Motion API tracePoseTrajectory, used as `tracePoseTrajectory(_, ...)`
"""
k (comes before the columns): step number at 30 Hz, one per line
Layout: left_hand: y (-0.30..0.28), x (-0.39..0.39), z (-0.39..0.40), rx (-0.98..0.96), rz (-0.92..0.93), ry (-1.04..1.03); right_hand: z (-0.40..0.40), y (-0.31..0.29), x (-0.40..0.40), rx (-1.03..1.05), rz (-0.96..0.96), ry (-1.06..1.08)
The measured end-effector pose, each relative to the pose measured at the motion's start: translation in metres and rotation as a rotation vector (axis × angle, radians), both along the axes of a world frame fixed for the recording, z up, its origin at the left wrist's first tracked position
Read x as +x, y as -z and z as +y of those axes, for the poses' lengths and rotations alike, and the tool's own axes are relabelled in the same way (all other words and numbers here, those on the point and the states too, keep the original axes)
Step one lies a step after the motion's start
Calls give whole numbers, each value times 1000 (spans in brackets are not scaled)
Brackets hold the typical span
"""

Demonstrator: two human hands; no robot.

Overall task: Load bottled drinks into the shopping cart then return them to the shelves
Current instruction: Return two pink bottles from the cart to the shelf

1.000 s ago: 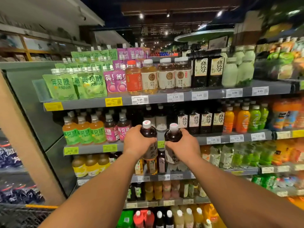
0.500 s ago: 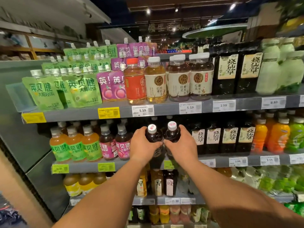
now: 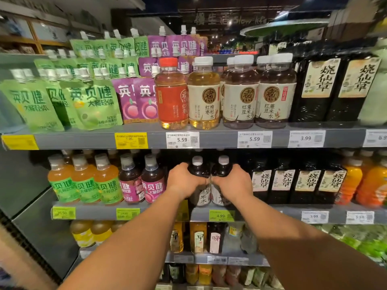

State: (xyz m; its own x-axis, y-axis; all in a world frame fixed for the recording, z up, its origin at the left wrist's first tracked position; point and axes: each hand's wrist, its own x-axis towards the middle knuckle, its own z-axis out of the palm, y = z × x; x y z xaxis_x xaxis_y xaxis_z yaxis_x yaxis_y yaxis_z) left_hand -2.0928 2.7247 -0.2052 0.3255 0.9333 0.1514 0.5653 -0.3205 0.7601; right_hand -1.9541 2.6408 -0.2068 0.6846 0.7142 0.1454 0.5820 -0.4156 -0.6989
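Note:
Two dark brown drink bottles with white caps stand side by side at the front of the second shelf [image 3: 272, 212]. My left hand [image 3: 184, 181] grips the left bottle [image 3: 198, 167] around its body. My right hand [image 3: 234, 182] grips the right bottle [image 3: 223, 166] the same way. Their white labels show below my fingers, and their bases sit at or just above the shelf edge; which one I cannot tell. Both forearms reach up from the bottom of the view.
Pink-labelled bottles [image 3: 151, 181] stand just left of my hands, black-labelled bottles [image 3: 259, 183] just right. The top shelf [image 3: 219, 127] overhead carries green and purple pouches [image 3: 92, 101] and large tea bottles [image 3: 203, 93]. Lower shelves hold more drinks.
Both hands carried the two bottles forward into the gap on the second shelf. The view moved closer to the shelves, and the cart at lower left dropped out of sight.

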Motion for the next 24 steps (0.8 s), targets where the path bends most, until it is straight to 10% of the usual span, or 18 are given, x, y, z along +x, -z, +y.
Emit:
tracePoseTrajectory(15,31,-9,-30,-41,-84,-45,-26,35,-38,108,6,52)
tracePoseTrajectory(24,91,-177,-101,-47,-53,-330,-73,75,-162,54,-107,-112)
